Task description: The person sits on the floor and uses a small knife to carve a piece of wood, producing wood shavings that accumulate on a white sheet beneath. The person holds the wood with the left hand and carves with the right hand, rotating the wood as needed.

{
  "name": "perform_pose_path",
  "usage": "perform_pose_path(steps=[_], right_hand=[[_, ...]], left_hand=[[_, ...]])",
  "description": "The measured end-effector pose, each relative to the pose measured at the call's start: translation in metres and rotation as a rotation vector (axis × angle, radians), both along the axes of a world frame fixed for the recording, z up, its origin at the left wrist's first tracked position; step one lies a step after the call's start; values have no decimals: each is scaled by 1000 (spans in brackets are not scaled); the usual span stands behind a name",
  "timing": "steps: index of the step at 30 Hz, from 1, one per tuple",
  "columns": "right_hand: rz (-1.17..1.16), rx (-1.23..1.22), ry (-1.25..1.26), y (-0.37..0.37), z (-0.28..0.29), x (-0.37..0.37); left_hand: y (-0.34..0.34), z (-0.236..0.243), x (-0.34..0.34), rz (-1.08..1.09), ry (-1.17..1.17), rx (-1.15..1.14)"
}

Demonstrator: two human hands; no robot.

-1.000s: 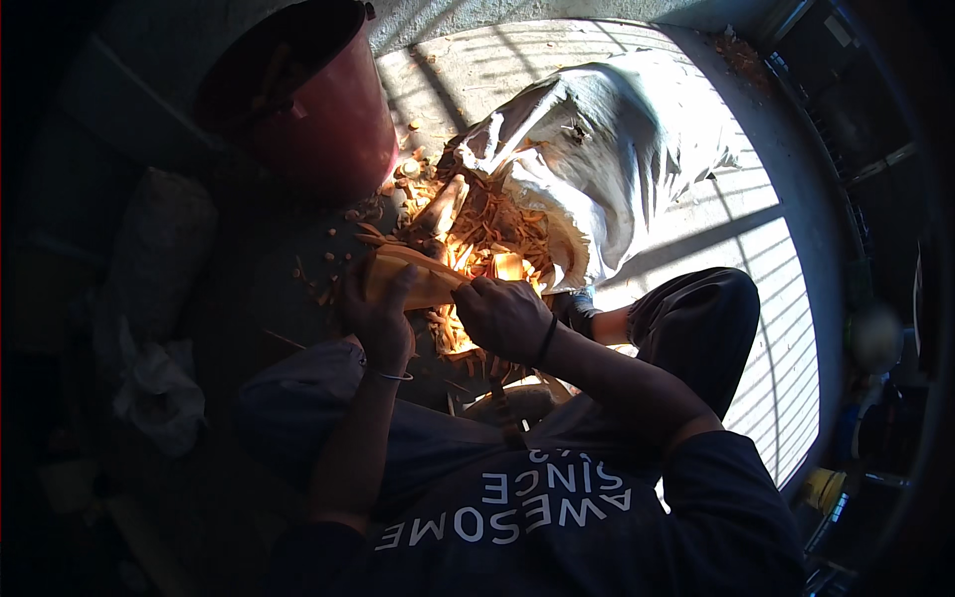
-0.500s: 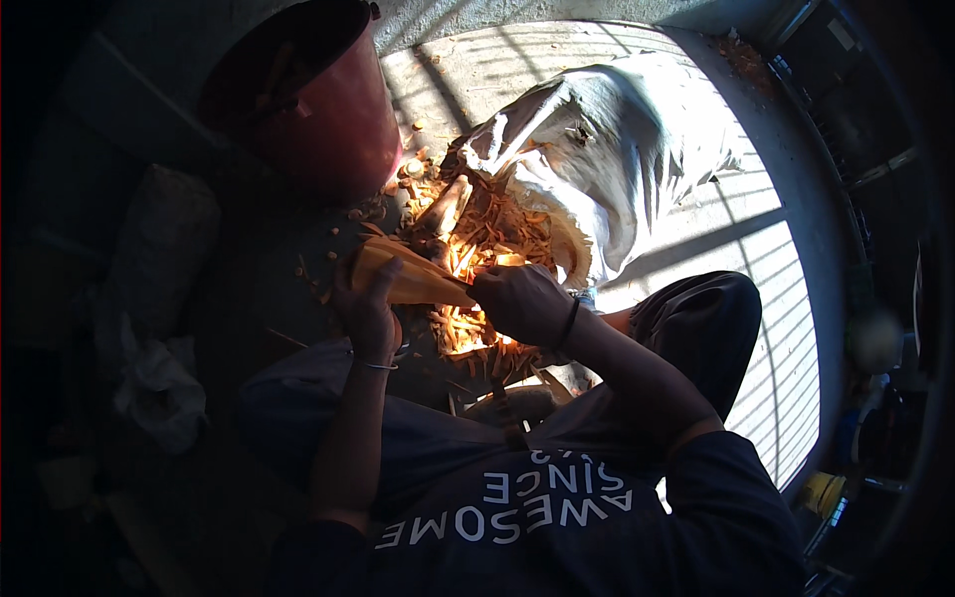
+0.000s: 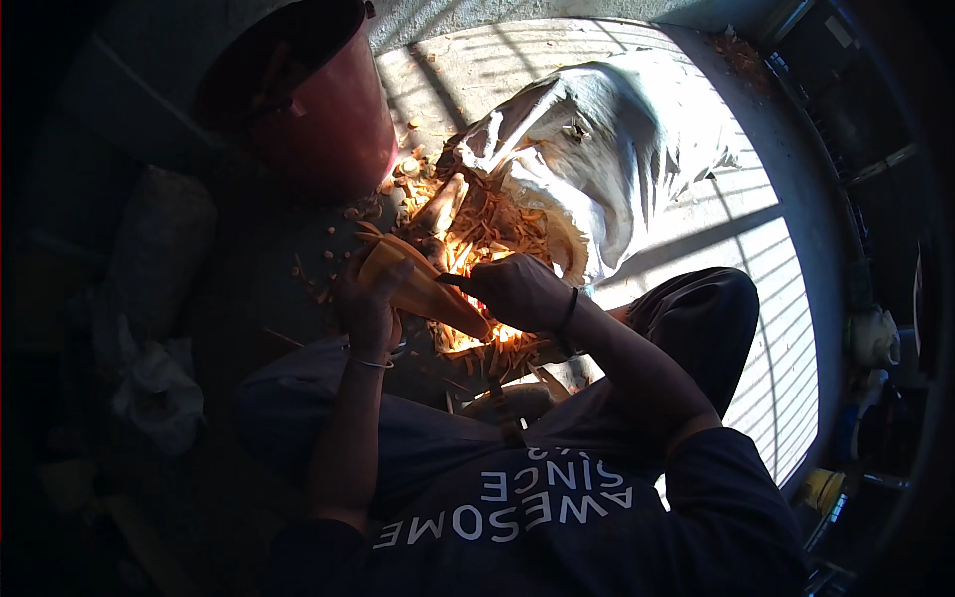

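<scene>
A large, tapered orange root [image 3: 428, 297] slants down to the right over the floor, its surface smooth and pared. My left hand [image 3: 368, 310] is wrapped round its thick upper end. In my closed right hand [image 3: 525, 292] is a small dark knife [image 3: 454, 282], of which only a short part shows. The blade lies against or just above the root's upper right side; I cannot tell which. Beneath both hands spreads a heap of orange peelings [image 3: 512, 227], brightly sunlit in places. Another paler, long root [image 3: 441, 207] rests on the heap's left side.
A deep red bucket [image 3: 333, 129] stands beyond my left hand. A crumpled white sack [image 3: 627, 139] lies at the heap's far right. My bent knee [image 3: 711, 303] is beside my right forearm. In shadow at left is a pale bag [image 3: 164, 398].
The root's narrow end has swung down toward me, so the root slopes more steeply. My right hand with the knife has shifted slightly up and left, back along the root.
</scene>
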State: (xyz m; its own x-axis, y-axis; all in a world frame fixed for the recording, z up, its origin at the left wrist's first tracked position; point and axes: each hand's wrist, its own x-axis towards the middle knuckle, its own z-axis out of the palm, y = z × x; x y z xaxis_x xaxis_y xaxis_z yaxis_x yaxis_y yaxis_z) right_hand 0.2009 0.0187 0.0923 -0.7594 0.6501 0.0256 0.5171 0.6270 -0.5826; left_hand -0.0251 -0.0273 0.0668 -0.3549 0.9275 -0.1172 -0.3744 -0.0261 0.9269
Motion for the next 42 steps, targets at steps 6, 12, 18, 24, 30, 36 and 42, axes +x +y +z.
perform_pose_path(steps=[6,12,18,24,30,36,42], right_hand=[[52,10,-14,4,-4,1],[172,-36,-128,17,-14,12],[149,-148,-171,23,-1,19],[-207,-169,152,8,-19,-6],[23,-259,24,25,-47,14],[-263,-328,39,26,-37,13],[109,-152,283,33,-39,22]], left_hand=[[-1,6,0,-21,-44,-24],[3,3,-9,-31,-51,23],[4,3,-9,50,-26,31],[2,0,-7,-54,-145,20],[6,3,-22,65,-126,104],[8,-5,-36,80,-183,128],[10,-7,-39,137,-250,-6]])
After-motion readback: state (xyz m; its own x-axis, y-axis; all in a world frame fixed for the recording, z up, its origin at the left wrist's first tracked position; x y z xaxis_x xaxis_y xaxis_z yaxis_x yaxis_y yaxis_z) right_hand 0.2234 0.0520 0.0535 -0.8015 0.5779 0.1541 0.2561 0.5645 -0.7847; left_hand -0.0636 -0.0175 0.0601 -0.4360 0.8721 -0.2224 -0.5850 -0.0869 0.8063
